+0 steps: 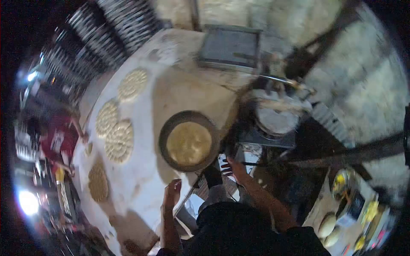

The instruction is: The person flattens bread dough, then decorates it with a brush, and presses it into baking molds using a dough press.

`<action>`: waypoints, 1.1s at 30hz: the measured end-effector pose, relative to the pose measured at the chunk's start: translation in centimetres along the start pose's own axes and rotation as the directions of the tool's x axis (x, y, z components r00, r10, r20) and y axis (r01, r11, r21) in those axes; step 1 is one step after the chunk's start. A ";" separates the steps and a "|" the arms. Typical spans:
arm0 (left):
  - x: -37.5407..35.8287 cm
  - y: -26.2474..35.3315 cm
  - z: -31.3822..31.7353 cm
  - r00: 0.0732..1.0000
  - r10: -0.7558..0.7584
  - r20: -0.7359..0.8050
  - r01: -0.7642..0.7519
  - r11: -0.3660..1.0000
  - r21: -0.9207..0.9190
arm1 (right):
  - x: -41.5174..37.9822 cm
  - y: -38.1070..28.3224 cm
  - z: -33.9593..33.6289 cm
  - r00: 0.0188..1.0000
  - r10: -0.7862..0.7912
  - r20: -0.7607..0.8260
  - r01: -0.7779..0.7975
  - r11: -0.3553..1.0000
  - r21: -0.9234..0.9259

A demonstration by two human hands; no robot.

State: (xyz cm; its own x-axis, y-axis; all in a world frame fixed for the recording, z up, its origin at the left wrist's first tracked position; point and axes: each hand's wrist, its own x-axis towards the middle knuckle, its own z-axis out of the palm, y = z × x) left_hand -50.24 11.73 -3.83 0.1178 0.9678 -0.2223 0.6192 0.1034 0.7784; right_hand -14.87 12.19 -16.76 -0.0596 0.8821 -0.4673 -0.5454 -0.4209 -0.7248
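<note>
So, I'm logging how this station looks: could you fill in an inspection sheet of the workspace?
Surface: pale table, with darker patches.
Job's things: round pan with yellowish contents; three pale patterned pieces and a browner piece lie left of it.
Clutter: rectangular tray at the far end; metal bowl lower right.
Grippers: bare hands; left hand near the pan, grip unclear; right hand fingers spread, nothing seen in it.
Cables: nothing seen; dark areas unclear.
Surroundings: another person and a bright light at left.
</note>
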 end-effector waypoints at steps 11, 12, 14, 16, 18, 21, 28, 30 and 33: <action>-2.0 1.7 6.9 0.814 -0.368 0.449 0.580 0.563 -0.589 | -2.8 -0.2 0.4 0.981 -0.047 -0.188 0.030 0.995 -0.091; -2.5 3.9 7.6 0.858 -0.367 0.360 0.511 0.684 -0.521 | -5.2 -0.2 -0.9 0.981 -0.089 -0.171 0.069 0.990 -0.121; -1.5 -0.9 12.8 0.927 -0.339 0.163 0.365 0.707 -0.605 | -11.8 -2.9 -2.6 0.983 -0.044 -0.176 0.048 0.999 0.017; -0.1 -3.0 15.8 0.920 -0.373 0.118 0.377 0.763 -0.525 | -15.8 -3.6 -6.0 0.967 0.049 -0.252 0.046 0.932 0.360; 1.8 -1.1 18.6 0.975 -0.183 0.128 0.172 0.981 0.093 | -18.8 -1.6 -10.3 0.904 0.012 -0.427 0.162 0.915 0.369; 2.5 -1.9 24.5 0.829 0.286 0.481 -0.557 0.345 0.755 | -21.4 5.0 -18.3 0.732 -0.483 -0.480 0.086 0.764 -0.639; 6.6 -3.6 35.8 0.578 0.345 0.739 -0.794 0.449 0.411 | -27.6 3.1 -18.1 0.519 -0.130 -0.845 0.455 0.879 0.144; 8.9 -5.9 38.6 0.627 0.340 0.701 -0.723 0.590 0.360 | -28.0 2.0 -16.7 0.582 0.029 -0.813 0.560 0.711 0.426; 12.2 -6.5 41.5 0.618 0.350 0.704 -0.703 0.647 0.295 | -24.6 9.7 -20.7 0.338 -0.129 -0.932 0.236 0.971 -0.049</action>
State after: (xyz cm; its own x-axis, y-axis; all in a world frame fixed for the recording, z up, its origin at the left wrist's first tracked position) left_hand -20.61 13.38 -35.91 0.8362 0.4725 -0.2785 0.5469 -0.6812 0.4866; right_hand -1.38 -17.96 -22.74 0.8297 0.1552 -0.5362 -0.5024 -0.2111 -0.8385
